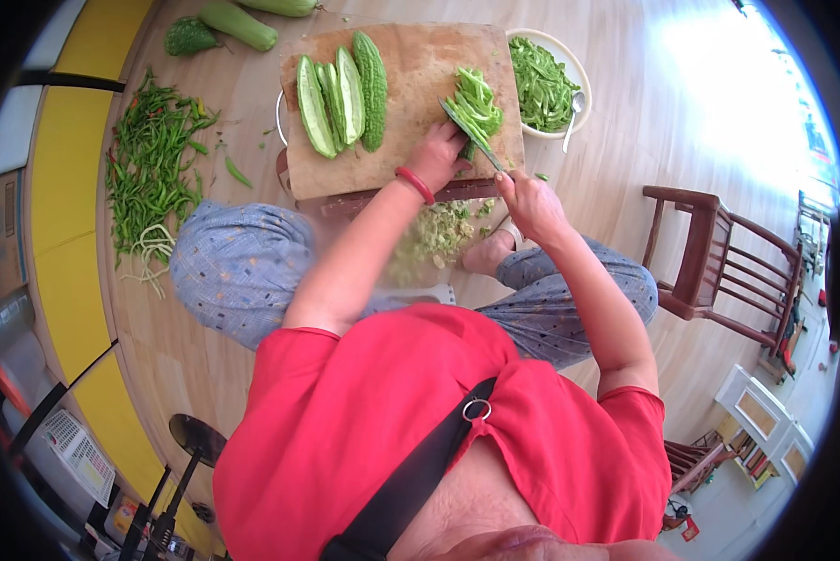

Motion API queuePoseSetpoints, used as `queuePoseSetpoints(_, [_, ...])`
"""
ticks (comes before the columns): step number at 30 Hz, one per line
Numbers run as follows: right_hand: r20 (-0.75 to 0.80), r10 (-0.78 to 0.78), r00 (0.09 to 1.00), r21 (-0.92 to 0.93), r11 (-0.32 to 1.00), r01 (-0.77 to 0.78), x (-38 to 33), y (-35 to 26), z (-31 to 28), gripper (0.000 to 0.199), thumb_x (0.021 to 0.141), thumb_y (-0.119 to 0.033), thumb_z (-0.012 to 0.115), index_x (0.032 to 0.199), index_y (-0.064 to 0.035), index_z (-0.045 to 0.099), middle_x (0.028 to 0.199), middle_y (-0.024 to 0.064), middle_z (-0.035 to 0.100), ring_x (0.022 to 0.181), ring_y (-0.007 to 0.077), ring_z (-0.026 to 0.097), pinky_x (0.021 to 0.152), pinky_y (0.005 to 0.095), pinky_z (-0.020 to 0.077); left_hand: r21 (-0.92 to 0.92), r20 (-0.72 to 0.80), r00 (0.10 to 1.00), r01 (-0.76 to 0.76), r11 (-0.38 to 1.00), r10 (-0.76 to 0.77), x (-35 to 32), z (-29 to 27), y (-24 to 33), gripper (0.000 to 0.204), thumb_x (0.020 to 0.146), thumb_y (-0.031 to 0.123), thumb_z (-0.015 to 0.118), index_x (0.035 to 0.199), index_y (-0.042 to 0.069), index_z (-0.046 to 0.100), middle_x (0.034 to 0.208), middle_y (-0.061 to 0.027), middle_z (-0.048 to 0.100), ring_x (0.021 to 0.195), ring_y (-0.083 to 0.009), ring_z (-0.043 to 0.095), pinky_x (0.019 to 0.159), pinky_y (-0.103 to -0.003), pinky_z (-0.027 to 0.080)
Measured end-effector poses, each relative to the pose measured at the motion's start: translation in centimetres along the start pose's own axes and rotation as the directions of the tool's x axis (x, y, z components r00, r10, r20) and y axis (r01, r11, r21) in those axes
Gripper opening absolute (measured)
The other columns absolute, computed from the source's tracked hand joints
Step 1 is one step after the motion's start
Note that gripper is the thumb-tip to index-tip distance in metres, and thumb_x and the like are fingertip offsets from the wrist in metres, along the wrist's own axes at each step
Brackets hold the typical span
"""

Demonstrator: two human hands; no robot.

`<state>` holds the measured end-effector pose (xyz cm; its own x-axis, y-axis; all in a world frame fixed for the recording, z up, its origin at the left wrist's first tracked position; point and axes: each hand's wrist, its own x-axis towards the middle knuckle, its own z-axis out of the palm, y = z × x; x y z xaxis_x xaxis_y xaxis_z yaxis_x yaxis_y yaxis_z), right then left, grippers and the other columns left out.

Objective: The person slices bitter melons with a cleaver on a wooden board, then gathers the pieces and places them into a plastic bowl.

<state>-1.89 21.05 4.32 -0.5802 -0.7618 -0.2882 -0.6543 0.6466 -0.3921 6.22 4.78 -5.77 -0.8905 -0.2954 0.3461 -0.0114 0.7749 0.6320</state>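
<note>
A wooden cutting board point(411, 84) lies on the floor in front of me. On its left part lie several halved bitter gourds point(343, 93). My left hand point(439, 154), with a red bangle on the wrist, presses down on a bunch of green gourd strips point(478, 105) at the board's right part. My right hand point(530, 201) grips the handle of a knife point(470, 136), whose blade rests against the strips. A white bowl point(556, 84) full of cut green slices, with a spoon in it, stands just right of the board.
A pile of green chillies point(153, 159) lies on the floor to the left. Whole gourds point(238, 23) lie beyond the board. Pale scraps point(439, 234) sit between my knees. A wooden chair point(715, 262) stands to the right.
</note>
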Motion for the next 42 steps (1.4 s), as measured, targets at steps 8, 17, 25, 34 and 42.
queuePoseSetpoints(8, [-0.030, -0.134, 0.991, -0.050, 0.990, 0.132, 2.4, 0.5, 0.6, 0.043, 0.092, -0.038, 0.039, 0.079, -0.0008, 0.056, 0.069, 0.0248, 0.059, 0.069, 0.0421, 0.058, 0.060, 0.0494, 0.0454, -0.053, 0.019, 0.999, 0.042, 0.998, -0.041, 0.4, -0.6, 0.5, 0.037, 0.060, 0.012, 0.072, 0.094, 0.003, 0.061, 0.103, -0.0132, 0.054, 0.096, -0.0328, 0.050, 0.084, -0.040, 0.044])
queuePoseSetpoints(17, [-0.034, -0.064, 0.997, -0.073, 0.995, 0.062, 2.6, 0.6, 1.8, 0.041, 0.092, -0.036, 0.040, 0.081, -0.0001, 0.056, 0.068, 0.0242, 0.059, 0.069, 0.0429, 0.057, 0.062, 0.0497, 0.0457, -0.025, 0.021, 1.000, 0.016, 1.000, -0.016, 0.2, -0.2, 0.8, 0.031, 0.061, 0.011, 0.071, 0.090, 0.005, 0.063, 0.100, -0.0128, 0.055, 0.096, -0.0319, 0.050, 0.083, -0.039, 0.045])
queuePoseSetpoints(25, [0.018, -0.030, 0.999, -0.012, 0.999, 0.030, 0.2, 0.9, 0.8, 0.044, 0.092, -0.039, 0.039, 0.079, -0.0001, 0.057, 0.066, 0.0251, 0.059, 0.067, 0.0429, 0.058, 0.062, 0.0503, 0.0456, -0.097, -0.029, 1.000, -0.013, 0.995, 0.010, 0.0, 0.0, 0.0, 0.032, 0.062, 0.011, 0.070, 0.093, 0.005, 0.063, 0.100, -0.0112, 0.055, 0.093, -0.0314, 0.051, 0.082, -0.038, 0.045])
queuePoseSetpoints(34, [-0.037, -0.187, 0.982, -0.098, 0.978, 0.183, 1.5, 0.4, 1.4, 0.044, 0.092, -0.038, 0.040, 0.078, 0.0004, 0.056, 0.068, 0.0265, 0.058, 0.069, 0.0434, 0.058, 0.063, 0.0508, 0.0450, -0.040, -0.036, 0.999, 0.021, 0.999, -0.023, 0.0, -0.3, 0.3, 0.022, 0.064, 0.013, 0.068, 0.084, 0.006, 0.063, 0.095, -0.0105, 0.057, 0.089, -0.0305, 0.053, 0.077, -0.039, 0.047])
queuePoseSetpoints(42, [0.009, -0.172, 0.985, -0.165, 0.971, 0.171, 2.0, 0.5, 2.2, 0.025, 0.090, -0.023, 0.043, 0.096, -0.0014, 0.054, 0.074, 0.0212, 0.059, 0.065, 0.0404, 0.059, 0.058, 0.0479, 0.0466, -0.076, -0.060, 0.998, 0.006, 0.997, -0.010, -0.2, 0.1, 0.5, 0.026, 0.064, 0.013, 0.069, 0.088, 0.006, 0.063, 0.094, -0.0108, 0.057, 0.090, -0.0310, 0.054, 0.078, -0.038, 0.046])
